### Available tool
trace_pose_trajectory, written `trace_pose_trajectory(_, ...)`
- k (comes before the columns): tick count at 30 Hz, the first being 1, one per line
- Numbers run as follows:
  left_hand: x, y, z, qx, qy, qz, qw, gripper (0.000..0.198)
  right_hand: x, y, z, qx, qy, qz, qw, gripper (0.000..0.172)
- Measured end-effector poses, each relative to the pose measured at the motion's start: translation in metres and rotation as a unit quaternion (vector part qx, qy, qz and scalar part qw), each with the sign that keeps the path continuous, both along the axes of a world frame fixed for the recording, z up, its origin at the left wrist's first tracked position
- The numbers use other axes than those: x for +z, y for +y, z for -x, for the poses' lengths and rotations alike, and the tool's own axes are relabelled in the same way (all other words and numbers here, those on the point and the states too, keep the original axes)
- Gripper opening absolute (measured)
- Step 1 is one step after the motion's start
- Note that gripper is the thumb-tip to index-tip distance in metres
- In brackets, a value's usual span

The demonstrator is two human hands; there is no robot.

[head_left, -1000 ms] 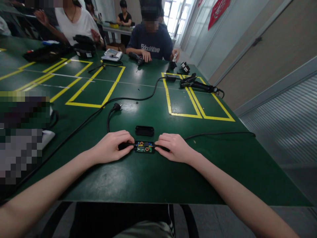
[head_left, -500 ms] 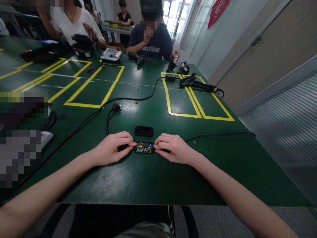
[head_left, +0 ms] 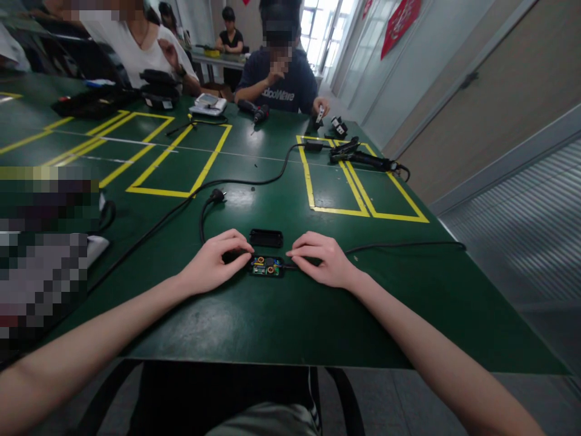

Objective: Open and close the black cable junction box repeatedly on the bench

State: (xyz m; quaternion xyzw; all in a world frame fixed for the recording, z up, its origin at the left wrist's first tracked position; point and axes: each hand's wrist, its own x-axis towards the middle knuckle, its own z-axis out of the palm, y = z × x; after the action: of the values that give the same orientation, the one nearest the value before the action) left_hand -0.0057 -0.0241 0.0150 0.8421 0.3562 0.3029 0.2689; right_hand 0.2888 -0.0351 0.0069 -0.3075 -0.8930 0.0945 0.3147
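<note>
Black open-topped case point(head_left: 266, 266) lies lengthwise, left to right.

Okay, so both our bare arms are reaching forward, hands facing each other with a short gap between the fingertips. Our left hand point(head_left: 222, 261) has thumb and forefinger brought nearly together, pointing across at the other one, remaining fingers loosely curved. Our right hand point(head_left: 321, 260) pretty much mirrors that, knuckles raised, thumb on the side nearer us. Wrists bend only a little, and the left forearm point(head_left: 113, 324) and right forearm point(head_left: 417, 345) fan outward behind the hands. Can't tell how firmly either's pinching, tbh.
</note>
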Motion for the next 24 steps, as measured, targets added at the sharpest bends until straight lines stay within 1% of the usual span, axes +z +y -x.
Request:
trace_pose_trajectory(2,-0.005,0.004,0.001,0.059,0.005,-0.016,0.998,0.025,-0.005,0.004,-0.002,-0.073,0.009,-0.009,0.997,0.025)
trace_pose_trajectory(4,-0.010,0.007,0.001,0.086,0.049,-0.034,0.995,0.032,-0.011,0.007,-0.001,-0.128,-0.018,-0.003,0.992,0.033)
trace_pose_trajectory(5,-0.013,0.008,0.002,0.093,0.070,-0.039,0.992,0.037,-0.013,0.007,0.000,-0.140,-0.036,0.004,0.989,0.036)
trace_pose_trajectory(7,-0.016,0.009,0.001,0.090,0.093,-0.043,0.991,0.041,-0.017,0.006,0.004,-0.142,-0.062,0.023,0.988,0.036)
trace_pose_trajectory(9,-0.017,0.008,0.000,0.079,0.086,-0.033,0.993,0.038,-0.018,0.004,0.008,-0.128,-0.056,0.045,0.989,0.029)
trace_pose_trajectory(12,-0.012,0.004,-0.004,0.081,0.036,0.017,0.996,0.031,-0.017,0.001,0.013,-0.114,0.012,0.082,0.990,0.016)
trace_pose_trajectory(14,-0.007,0.001,-0.007,0.095,-0.005,0.076,0.993,0.031,-0.015,0.000,0.015,-0.117,0.075,0.126,0.982,0.011)
trace_pose_trajectory(17,-0.002,-0.002,-0.010,0.098,-0.073,0.154,0.980,0.032,-0.013,-0.001,0.017,-0.125,0.161,0.226,0.953,0.013)
trace_pose_trajectory(18,-0.002,-0.002,-0.011,0.101,-0.098,0.163,0.977,0.035,-0.012,-0.001,0.018,-0.124,0.184,0.262,0.939,0.015)
trace_pose_trajectory(21,-0.003,-0.003,-0.011,0.098,-0.143,0.157,0.972,0.035,-0.012,-0.001,0.020,-0.108,0.248,0.350,0.897,0.027)
trace_pose_trajectory(24,-0.004,-0.002,-0.010,0.086,-0.143,0.155,0.974,0.027,-0.012,-0.001,0.021,-0.104,0.293,0.385,0.869,0.037)
